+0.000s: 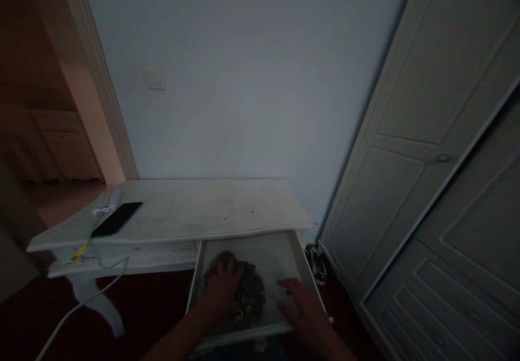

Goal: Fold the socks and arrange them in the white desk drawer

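A white drawer (pixel 276 252) stands pulled out from the desk. Inside it, toward the left, lies a dark, crumpled cloth bundle (pixel 252 290) with a mottled pattern. My left hand (pixel 223 288) rests on top of this bundle, its fingers spread over the fabric; the thumb side is hard to make out in the dim light. Over the right part of the drawer hovers my right hand (pixel 303 309), thumb and forefinger apart and nothing between them. Its other fingers are partly hidden.
On the left of the white desk (pixel 195 204) lie a black phone (pixel 117 219) and a white power strip (pixel 108 201). A white cable (pixel 87 298) hangs down in front. Shoes (pixel 317 263) sit on the floor beside a wardrobe (pixel 390 187).
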Demonstrator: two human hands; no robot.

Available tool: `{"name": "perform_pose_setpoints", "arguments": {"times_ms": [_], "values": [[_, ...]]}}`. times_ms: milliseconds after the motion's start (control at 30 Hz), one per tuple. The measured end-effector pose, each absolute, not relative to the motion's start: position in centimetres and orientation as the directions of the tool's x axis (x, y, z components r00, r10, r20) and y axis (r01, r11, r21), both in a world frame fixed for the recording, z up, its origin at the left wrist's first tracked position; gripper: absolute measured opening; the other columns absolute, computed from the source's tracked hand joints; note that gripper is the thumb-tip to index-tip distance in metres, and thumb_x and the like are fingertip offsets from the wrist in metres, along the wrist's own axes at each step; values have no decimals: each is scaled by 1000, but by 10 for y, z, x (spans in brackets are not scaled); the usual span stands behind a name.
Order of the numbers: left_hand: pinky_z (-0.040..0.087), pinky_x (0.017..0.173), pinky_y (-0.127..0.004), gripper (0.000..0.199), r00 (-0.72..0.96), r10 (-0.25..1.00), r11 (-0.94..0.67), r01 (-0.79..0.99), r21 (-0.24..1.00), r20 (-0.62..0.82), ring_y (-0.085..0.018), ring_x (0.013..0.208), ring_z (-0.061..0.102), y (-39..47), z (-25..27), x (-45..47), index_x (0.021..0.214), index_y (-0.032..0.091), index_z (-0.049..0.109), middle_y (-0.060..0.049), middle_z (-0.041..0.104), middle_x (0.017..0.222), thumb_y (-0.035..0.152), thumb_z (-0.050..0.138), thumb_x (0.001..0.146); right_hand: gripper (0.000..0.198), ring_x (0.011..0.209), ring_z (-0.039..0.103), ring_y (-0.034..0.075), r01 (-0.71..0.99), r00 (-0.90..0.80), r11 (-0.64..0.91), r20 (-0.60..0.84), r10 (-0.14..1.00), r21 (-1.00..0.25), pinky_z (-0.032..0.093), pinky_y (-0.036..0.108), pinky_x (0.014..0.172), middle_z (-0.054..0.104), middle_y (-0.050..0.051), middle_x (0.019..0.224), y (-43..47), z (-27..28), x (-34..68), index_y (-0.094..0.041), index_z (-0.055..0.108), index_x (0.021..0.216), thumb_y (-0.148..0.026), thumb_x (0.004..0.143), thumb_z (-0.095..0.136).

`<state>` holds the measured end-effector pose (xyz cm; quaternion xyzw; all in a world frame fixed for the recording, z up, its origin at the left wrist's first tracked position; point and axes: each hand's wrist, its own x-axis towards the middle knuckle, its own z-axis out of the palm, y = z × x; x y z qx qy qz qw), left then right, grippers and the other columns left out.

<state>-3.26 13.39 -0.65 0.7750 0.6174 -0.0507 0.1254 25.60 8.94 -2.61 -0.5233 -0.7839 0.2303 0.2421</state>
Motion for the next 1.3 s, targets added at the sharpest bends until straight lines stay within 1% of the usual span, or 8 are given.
{"name": "perform_pose_setpoints", "arguments": {"times_ms": [133,300,533,667,800,867,1100,1300], "values": [[37,123,-62,112,348,927,-326,932,161,-141,-46,160,32,173,-17,-25,168,34,37,-13,18,182,7,74,66,42,126,67,29,784,-308,342,153,939,-518,53,39,106,69,9,139,86,-31,240,-31,65,140,-38,99,63],[39,123,-46,118,230,971,-201,930,306,-59,-37,159,36,203,-24,-16,172,11,12,-27,20,178,17,72,70,31,116,70,28,826,-310,382,232,922,-415,56,37,94,73,6,127,87,-42,236,-33,67,127,-34,96,66],[16,134,-51,110,305,946,-276,936,220,-112,-40,165,18,198,-24,13,169,6,28,-22,28,177,30,70,70,23,103,70,27,845,-338,418,272,901,-334,54,36,80,74,5,113,95,-84,244,-32,64,116,-34,93,68],[27,129,-55,100,155,978,-136,981,140,-138,-47,161,27,193,-22,40,166,0,32,-28,36,172,44,66,83,24,102,70,28,845,-359,433,265,895,-315,53,37,78,73,6,111,96,-93,244,-31,64,118,-36,95,66],[52,111,-50,59,132,991,-132,989,68,4,-40,141,56,206,-14,76,155,8,53,-26,59,153,15,50,96,16,96,71,27,861,-315,392,266,911,-325,53,37,76,73,5,104,92,-87,240,-31,66,110,-35,94,65],[59,101,-45,55,169,986,-170,981,90,12,-34,132,63,220,-9,95,150,14,58,-23,65,145,6,40,99,15,95,71,27,867,-292,368,256,921,-335,53,37,77,74,5,104,90,-82,238,-32,67,109,-38,95,65],[59,103,-46,48,406,914,-397,888,233,10,-33,134,63,241,-1,137,140,18,65,-19,67,144,6,44,98,30,108,73,30,842,-338,382,179,924,-380,56,38,84,76,6,120,89,-70,242,-33,67,119,-43,92,66],[56,106,-43,33,655,749,-595,732,332,-101,-30,127,68,202,-21,115,119,29,79,-8,77,132,21,64,91,10,92,73,27,887,-296,354,223,929,-297,47,35,78,76,7,99,84,-62,239,-27,68,99,-33,94,63]]}}
